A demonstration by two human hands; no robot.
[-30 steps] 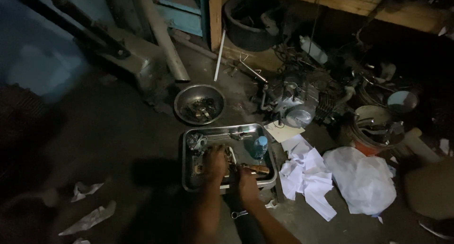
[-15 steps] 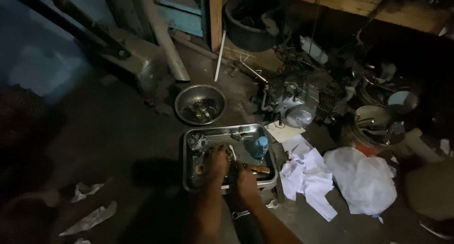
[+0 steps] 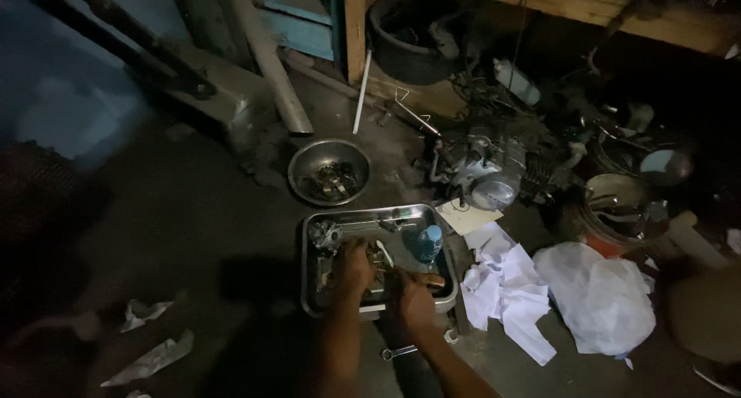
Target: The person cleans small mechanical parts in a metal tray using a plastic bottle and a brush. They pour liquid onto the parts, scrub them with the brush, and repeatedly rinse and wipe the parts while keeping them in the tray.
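— What's in the metal tray (image 3: 309, 247) in the head view?

— Loose metal parts, a small blue-capped bottle (image 3: 429, 242) near its right side, and both hands. The left hand (image 3: 353, 265) rests on the parts mid-tray; the right hand (image 3: 414, 298) sits at the near rim, just beside it. Too dim to tell whether either grips anything.

— Other containers?

— A round steel bowl (image 3: 302, 166) beyond the tray holds small dark pieces.

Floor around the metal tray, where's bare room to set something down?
Bare floor lies left of the metal tray, between it and the paper scraps, and below the steel bowl to the left. Right of the tray is crowded: white papers, plastic bag, engine. Both hands fill the tray.
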